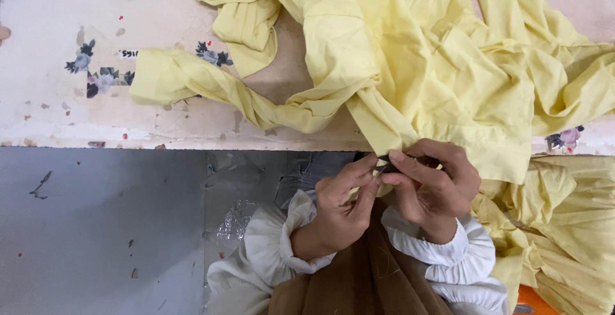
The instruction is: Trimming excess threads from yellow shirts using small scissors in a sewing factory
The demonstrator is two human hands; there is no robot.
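Both hands meet at the table edge (128, 140), the left hand (339, 209) and right hand (430, 183) each pinched shut on one narrow fold of the yellow garment (435, 65), which runs up and away from them across the worn floral tabletop

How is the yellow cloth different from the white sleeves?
The yellow cloth is pale yellow; the white sleeves are white. The yellow cloth lies spread and crumpled over the worn table and hangs off its edge; the white sleeves are worn on the arms, gathered at the wrists. The left hand and right hand pinch the yellow cloth, not the sleeves. Both are soft, wrinkled fabric.
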